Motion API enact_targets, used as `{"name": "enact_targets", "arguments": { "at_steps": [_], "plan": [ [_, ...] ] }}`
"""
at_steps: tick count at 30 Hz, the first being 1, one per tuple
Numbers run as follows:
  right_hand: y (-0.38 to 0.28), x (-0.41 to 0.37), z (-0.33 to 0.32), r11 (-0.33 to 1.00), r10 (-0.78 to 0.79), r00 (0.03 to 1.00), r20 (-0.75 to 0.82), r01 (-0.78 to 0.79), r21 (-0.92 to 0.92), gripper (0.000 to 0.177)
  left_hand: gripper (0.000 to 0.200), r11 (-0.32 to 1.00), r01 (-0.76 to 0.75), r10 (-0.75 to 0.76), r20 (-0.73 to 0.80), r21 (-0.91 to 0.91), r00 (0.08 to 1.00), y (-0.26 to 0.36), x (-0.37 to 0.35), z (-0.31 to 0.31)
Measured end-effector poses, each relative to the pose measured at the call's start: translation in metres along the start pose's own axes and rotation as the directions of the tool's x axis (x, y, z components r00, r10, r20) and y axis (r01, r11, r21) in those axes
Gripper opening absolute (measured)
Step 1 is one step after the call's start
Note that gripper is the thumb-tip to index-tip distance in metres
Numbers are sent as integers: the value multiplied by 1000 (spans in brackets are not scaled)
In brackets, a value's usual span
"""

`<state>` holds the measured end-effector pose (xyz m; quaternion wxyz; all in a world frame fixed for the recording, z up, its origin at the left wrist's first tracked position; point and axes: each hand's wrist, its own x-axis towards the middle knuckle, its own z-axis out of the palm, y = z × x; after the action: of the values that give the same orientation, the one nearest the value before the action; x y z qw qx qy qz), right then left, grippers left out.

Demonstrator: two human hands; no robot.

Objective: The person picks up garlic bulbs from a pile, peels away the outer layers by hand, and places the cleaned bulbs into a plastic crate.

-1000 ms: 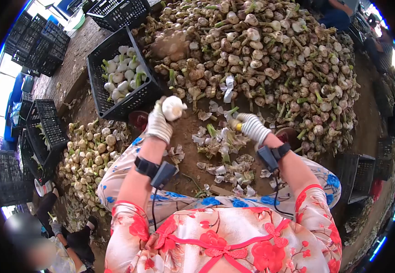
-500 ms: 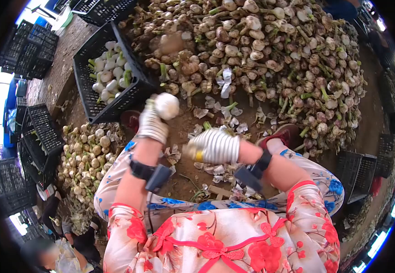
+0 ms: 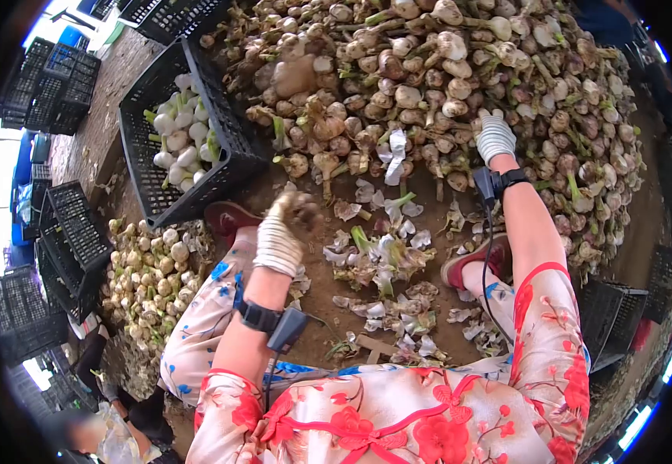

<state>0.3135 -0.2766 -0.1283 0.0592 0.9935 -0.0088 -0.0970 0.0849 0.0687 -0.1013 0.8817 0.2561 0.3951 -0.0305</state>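
Observation:
My right hand (image 3: 496, 138), in a white striped glove, reaches onto the large heap of garlic bulbs (image 3: 409, 95). Its fingers extend down among the bulbs, and the tips are partly hidden. Over the ground near the black crate (image 3: 241, 166) is my left hand (image 3: 282, 232), also gloved, its dark, soiled fingers smeared by motion. No white bulb shows in the left hand; whether its blurred fingers are closed I cannot tell. Inside the crate lie cleaned white garlic bulbs (image 3: 184, 139) with short green stems.
Peeled skins and stem scraps (image 3: 386, 259) litter the ground between my red shoes (image 3: 471, 259). A smaller pile of garlic (image 3: 146, 271) sits to the left. Stacked black crates (image 3: 61, 85) stand at the far left, with another person (image 3: 112, 437) at lower left.
My right hand has moved up and right onto the heap. My left hand has dropped slightly, and the white bulb it held is gone from it.

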Motion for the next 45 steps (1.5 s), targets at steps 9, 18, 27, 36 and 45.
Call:
{"name": "enact_targets", "arguments": {
  "at_steps": [9,18,27,36,45],
  "plan": [
    [-97,-165,-74,239,-296,883,-365,438,866,14,54,956,57,-152,319,288,935,-64,-36,64],
    [-116,-234,-103,-105,-482,876,0,-58,993,33,26,754,-562,375,480,339,793,-49,-104,52],
    [-103,-278,-115,-101,-540,827,-159,125,987,28,49,980,37,-151,614,195,774,-45,-141,28],
    [-93,-295,-124,8,-447,888,-105,121,993,30,52,978,-56,-69,561,202,825,-58,-144,33],
    [-91,-305,-114,-17,-389,871,-299,318,948,24,52,980,165,-201,574,115,794,-64,-138,38]
  ]
}}
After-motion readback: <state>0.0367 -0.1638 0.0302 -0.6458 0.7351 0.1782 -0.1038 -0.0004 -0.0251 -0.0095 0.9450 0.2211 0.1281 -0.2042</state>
